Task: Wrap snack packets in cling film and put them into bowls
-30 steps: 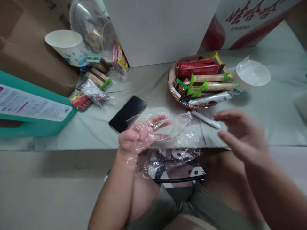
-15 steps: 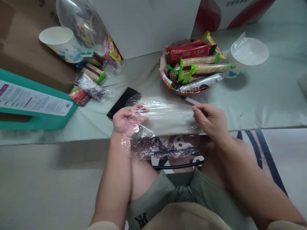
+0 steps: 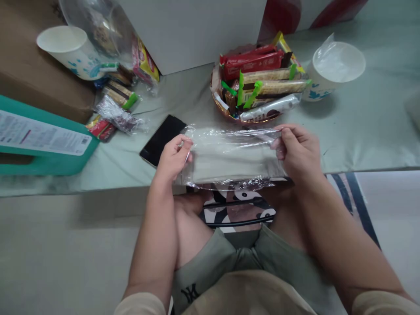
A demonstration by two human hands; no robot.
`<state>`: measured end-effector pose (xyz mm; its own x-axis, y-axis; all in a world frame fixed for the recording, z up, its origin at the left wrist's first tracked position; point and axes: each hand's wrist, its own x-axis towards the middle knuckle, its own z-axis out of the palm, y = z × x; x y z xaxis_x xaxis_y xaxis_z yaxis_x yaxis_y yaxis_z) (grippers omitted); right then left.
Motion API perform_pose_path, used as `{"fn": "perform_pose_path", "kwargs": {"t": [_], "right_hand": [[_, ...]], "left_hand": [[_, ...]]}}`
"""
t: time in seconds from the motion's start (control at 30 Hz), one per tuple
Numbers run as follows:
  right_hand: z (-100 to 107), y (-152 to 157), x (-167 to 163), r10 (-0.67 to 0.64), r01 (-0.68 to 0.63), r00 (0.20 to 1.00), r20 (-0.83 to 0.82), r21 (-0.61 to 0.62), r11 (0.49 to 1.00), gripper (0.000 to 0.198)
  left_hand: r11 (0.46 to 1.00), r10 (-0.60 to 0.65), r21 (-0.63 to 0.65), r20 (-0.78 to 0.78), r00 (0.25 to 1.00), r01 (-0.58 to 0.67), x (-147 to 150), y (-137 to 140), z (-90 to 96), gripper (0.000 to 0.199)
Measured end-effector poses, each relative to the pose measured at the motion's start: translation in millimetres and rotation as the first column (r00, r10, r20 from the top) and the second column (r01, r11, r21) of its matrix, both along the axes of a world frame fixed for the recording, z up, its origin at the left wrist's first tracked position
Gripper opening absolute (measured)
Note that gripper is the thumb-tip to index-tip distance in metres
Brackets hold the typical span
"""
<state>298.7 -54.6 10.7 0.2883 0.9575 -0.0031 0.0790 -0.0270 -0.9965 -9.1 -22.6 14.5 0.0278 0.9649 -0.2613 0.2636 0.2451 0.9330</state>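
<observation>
A clear plastic bag [image 3: 232, 157] is stretched flat between my two hands at the table's front edge. My left hand [image 3: 175, 157] pinches its left side between thumb and fingers. At the upper right corner, my right hand [image 3: 298, 148] grips the bag with thumb and curled fingers. The plastic is see-through, and its lower edge hangs crinkled just over the table edge. Close behind my left hand lies a black phone [image 3: 162, 140]. A bowl [image 3: 218, 103] heaped with wrapped snack bars stands beyond the bag.
At right stands a paper cup [image 3: 337, 70] with clear plastic in it. Another paper cup [image 3: 70, 52] tilts at left, near several wrapped snacks [image 3: 118, 116]. A green carton [image 3: 42, 140] and a brown box [image 3: 29, 65] border the left side; a white box [image 3: 193, 30] stands behind.
The bag has been spread from a bunched, crumpled shape into a flatter, wider sheet. My right hand has moved up and right; the left hand's fingers have closed on the bag's edge.
</observation>
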Motion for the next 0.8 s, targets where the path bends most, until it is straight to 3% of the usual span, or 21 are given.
{"fn": "perform_pose_path", "kwargs": {"t": [0.17, 0.33, 0.5, 0.67, 0.8], "right_hand": [[-0.3, 1.8, 5.7, -0.036, 0.036, 0.999, -0.011, -0.003, 0.999, 0.036], [1.4, 3.5, 4.9, -0.052, 0.051, 0.996, -0.073, -0.013, 0.999, 0.038], [4.0, 6.9, 21.2, -0.007, -0.028, 0.984, -0.178, -0.189, 0.982, 0.029], [5.4, 14.0, 32.2, -0.121, 0.105, 0.977, -0.177, -0.096, 0.990, 0.024], [6.5, 15.4, 24.8, -0.204, 0.204, 0.944, -0.258, -0.024, 0.979, 0.026]], "left_hand": [[0.974, -0.168, 0.116, -0.214, 0.962, 0.196, -9.9, -3.8, -1.2, 0.034], [0.956, -0.217, 0.126, -0.299, 0.929, 0.264, -11.3, -5.1, -2.2, 0.029], [0.951, -0.205, 0.159, -0.317, 0.926, 0.265, -13.1, -4.1, -2.2, 0.029], [0.960, -0.137, 0.182, -0.360, 0.923, 0.214, -14.9, -5.0, 1.4, 0.024], [0.970, -0.101, 0.186, -0.273, 0.957, 0.156, -12.1, -4.1, 2.8, 0.022]]}}
